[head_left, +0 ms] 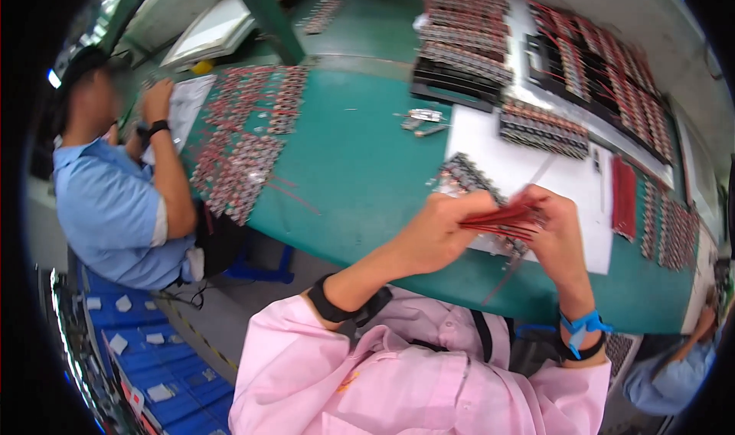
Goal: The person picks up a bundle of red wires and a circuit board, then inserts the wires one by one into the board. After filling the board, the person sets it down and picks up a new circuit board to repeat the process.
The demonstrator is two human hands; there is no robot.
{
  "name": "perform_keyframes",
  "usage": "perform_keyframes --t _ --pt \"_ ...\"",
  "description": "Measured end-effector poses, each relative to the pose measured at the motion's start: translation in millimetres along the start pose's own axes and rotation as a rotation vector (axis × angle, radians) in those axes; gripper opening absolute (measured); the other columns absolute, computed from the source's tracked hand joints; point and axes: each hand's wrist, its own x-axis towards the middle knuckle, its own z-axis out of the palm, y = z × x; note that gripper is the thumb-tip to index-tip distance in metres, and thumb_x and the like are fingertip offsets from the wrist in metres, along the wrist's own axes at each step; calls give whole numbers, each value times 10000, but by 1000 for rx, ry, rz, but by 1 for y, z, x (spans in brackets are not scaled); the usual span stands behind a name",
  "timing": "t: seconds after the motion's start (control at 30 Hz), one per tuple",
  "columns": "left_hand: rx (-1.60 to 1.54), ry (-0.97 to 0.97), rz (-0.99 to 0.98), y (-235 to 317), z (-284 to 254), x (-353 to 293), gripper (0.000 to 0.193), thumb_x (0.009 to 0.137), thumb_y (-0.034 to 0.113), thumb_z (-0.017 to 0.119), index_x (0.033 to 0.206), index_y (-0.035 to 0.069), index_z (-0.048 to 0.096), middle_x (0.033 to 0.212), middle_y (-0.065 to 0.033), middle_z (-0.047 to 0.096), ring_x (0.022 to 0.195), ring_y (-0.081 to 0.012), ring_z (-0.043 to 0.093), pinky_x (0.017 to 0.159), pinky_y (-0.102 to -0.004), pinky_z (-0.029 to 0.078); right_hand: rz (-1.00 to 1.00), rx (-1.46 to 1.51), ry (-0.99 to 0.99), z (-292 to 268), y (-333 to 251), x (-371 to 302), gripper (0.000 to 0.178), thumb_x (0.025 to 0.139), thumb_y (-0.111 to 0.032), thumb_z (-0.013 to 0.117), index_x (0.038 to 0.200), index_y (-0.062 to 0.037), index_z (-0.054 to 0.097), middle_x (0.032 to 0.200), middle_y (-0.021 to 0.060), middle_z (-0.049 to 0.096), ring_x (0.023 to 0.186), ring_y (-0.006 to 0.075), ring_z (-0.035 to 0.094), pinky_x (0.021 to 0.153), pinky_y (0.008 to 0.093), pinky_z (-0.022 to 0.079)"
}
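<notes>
A bundle of red wires (501,221) stretches between my two hands above the near edge of the green table. My left hand (440,232) is closed round one end of it. The fingers of my right hand (560,232) are closed on the other end, and a loose wire trails below, blurred. Just beyond lies a cluster of small grey and copper-coloured parts (468,172) on a white sheet (476,133), partly covered by my hands. A block of similar parts in rows (543,129) sits farther back on the sheet.
Black trays (459,83) stacked with wired parts stand at the back right. A bundle of red wires (623,198) lies right of the sheet. Many wired parts (245,159) cover the table's left side, where a co-worker in blue (122,198) sits. Small metal pieces (426,116) lie mid-table.
</notes>
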Motion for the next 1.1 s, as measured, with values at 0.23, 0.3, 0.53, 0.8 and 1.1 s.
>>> perform_keyframes --t 0.23,0.3,0.53,0.8,1.1 --pt "22 -62 21 8 2 -2 202 611 -69 441 793 -1 498 616 -132 474 543 -246 505 511 -265 390 84 115 3 -3 -5 -10 55 650 36 515 705 37 510 664 39 526 626 81 499 574 187 401" --pt "-9 -91 20 6 6 -3 221 595 -83 434 791 -6 502 612 -113 470 530 -206 513 518 -240 394 147 148 21 -4 -5 -13 57 662 30 498 716 44 513 681 51 532 638 85 499 594 190 403" --pt "-223 12 -185 -6 0 -22 165 774 31 478 631 44 399 555 16 392 507 -66 385 460 -214 341 109 58 16 -10 10 -14 37 682 5 544 693 28 518 643 10 521 593 53 474 546 174 389" --pt "-243 399 -201 -50 -32 -73 341 839 218 439 573 74 282 488 8 259 422 -83 247 396 -229 257 373 -217 138 -46 62 -22 89 693 -51 563 653 17 522 641 -4 513 584 35 429 521 174 347" --pt "73 380 -160 -60 -37 -90 370 829 231 467 552 59 292 491 7 266 423 -81 268 378 -213 235 306 -212 213 -26 70 -21 78 684 -53 564 654 5 522 603 -12 453 546 48 379 504 191 320"
